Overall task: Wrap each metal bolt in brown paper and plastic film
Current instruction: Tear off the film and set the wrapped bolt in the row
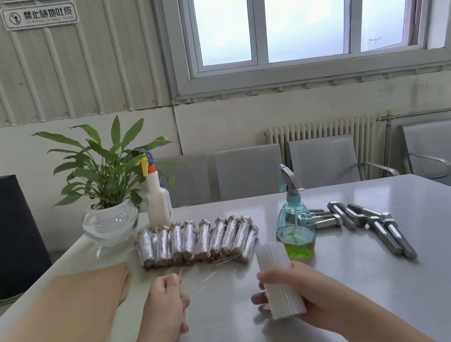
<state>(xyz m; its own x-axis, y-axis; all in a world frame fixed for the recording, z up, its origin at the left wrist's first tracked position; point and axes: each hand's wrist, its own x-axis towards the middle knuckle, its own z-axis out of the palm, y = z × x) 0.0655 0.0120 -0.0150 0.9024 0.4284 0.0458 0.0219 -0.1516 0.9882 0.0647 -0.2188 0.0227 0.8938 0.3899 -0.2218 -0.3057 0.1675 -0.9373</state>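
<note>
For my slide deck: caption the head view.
Right hand grips film roll; left hand pinches its end, wrapped bolts behind.

Bare tabletop [354, 312] lies open along the near edge and towards the right edge, giving a hand a clear way in. A row of wrapped bolts [196, 243] bars the middle, with a teal spray bottle [294, 225] just beside its right end and loose bolts [370, 223] scattered further right. A stack of brown paper [57, 325] fills the near left corner, and a potted plant [108, 204] and white spray bottle [158, 200] crowd the far left corner.
</note>
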